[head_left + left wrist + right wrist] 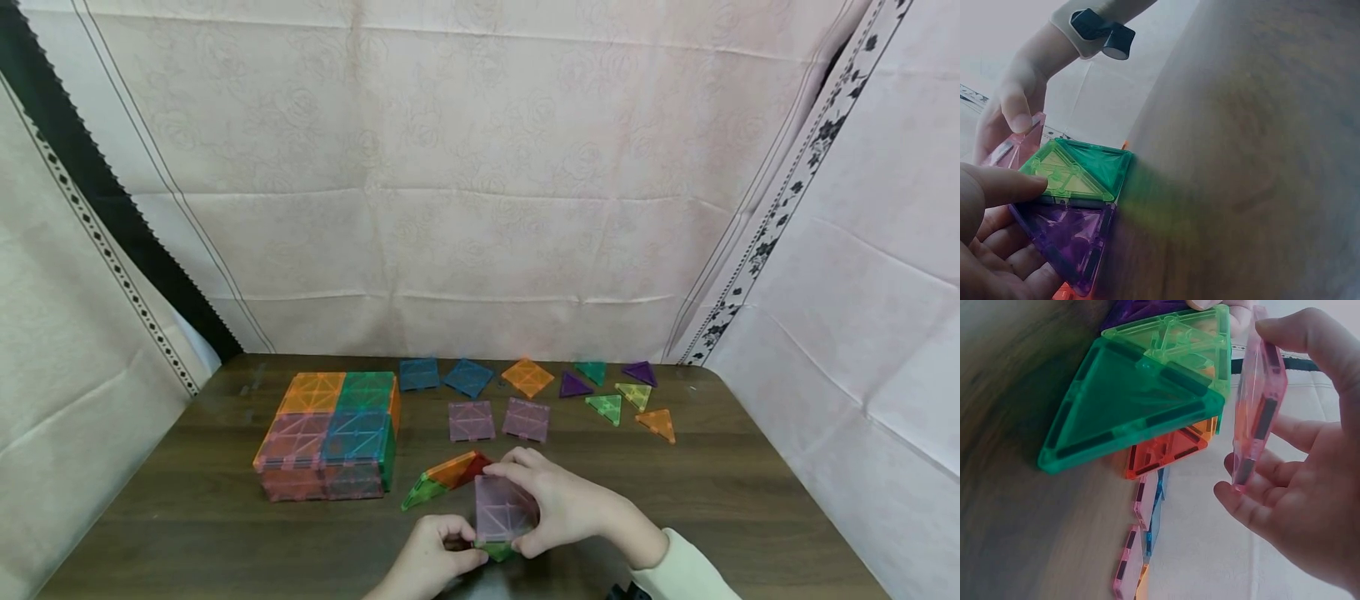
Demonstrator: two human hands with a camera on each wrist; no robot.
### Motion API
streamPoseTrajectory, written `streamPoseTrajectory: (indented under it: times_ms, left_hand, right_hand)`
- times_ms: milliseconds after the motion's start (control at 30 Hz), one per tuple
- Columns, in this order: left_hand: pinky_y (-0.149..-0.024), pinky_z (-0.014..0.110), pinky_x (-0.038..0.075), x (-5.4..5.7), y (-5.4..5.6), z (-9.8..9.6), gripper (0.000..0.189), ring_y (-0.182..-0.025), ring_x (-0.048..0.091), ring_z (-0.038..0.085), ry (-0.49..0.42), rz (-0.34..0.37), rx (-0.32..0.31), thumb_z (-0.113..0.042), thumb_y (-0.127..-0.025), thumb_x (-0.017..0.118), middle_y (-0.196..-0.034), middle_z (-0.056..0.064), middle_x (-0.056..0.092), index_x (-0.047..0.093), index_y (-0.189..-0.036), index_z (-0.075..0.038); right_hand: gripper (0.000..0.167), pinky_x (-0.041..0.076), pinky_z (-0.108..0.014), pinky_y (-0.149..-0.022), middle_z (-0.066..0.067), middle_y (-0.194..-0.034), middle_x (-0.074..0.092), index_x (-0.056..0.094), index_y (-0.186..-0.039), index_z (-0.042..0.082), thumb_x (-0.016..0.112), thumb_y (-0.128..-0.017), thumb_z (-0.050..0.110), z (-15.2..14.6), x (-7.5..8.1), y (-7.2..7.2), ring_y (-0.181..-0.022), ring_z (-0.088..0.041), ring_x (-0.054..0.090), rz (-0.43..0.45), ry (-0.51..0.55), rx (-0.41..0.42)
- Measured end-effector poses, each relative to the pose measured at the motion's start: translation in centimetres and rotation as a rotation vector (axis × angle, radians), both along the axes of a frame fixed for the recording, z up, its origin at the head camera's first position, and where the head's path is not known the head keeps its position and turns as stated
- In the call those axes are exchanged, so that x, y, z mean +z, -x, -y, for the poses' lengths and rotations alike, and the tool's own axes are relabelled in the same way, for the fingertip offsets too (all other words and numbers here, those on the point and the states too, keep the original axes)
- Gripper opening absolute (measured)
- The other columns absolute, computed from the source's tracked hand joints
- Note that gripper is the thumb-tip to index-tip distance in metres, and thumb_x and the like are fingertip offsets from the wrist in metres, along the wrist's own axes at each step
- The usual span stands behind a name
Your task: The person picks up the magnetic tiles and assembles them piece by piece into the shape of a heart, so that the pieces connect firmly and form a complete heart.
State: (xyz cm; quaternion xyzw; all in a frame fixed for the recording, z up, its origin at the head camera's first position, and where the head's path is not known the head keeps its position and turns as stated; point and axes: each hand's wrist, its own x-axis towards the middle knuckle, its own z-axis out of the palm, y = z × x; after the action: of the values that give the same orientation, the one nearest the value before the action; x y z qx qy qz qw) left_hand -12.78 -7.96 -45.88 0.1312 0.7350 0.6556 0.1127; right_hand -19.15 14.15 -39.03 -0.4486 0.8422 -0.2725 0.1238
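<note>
My right hand (pixel 562 500) grips a translucent pink square magnetic tile (pixel 1259 419) by its edges, thumb on one side and fingers on the other. Close by, my left hand (pixel 429 552) pinches a group of triangular magnetic tiles. Its thumb lies on the light green triangle (pixel 1060 172), with fingers curled behind the purple triangle (pixel 1069 234). A dark green triangle (pixel 1129 403) adjoins the light green one. The square appears above the green tiles in the head view; whether they touch is unclear. Orange and red tiles (pixel 453 471) stand just behind the hands.
A block of orange, green, pink and blue square tiles (pixel 307 392) stands on the left of the wooden table (pixel 187 517). Blue squares (pixel 419 374), pink squares (pixel 471 422), an orange square (pixel 527 377) and several triangles (pixel 656 425) lie toward the back. White cloth (pixel 480 167) surrounds the table.
</note>
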Motion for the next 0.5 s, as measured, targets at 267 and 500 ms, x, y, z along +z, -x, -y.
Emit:
streamPoseTrajectory:
  times_ms: [267, 500]
  left_hand:
    - [-0.062, 0.016, 0.048, -0.04, 0.02, -0.11, 0.009, -0.067, 0.06, 0.002, -0.002, 0.001, -0.005, 0.001, -0.079, 0.073, -0.08, 0.01, 0.07, 0.067, -0.081, 0.008]
    - [-0.062, 0.016, 0.049, -0.15, 0.12, -0.06, 0.011, -0.069, 0.061, 0.003, -0.024, 0.021, -0.019, 0.0, -0.08, 0.072, -0.081, 0.01, 0.07, 0.066, -0.081, 0.01]
  right_hand:
    - [0.079, 0.044, -0.027, -0.089, 0.003, -0.13, 0.048, 0.047, -0.141, 0.011, 0.08, -0.07, 0.023, -0.18, -0.01, -0.04, -0.112, -0.011, 0.039, -0.082, -0.079, -0.043]
    - [0.079, 0.046, -0.022, -0.08, 0.004, -0.121, 0.05, 0.05, -0.138, 0.01, 0.081, -0.069, 0.034, -0.02, -0.4, -0.11, -0.101, -0.008, 0.043, -0.088, -0.067, -0.075]
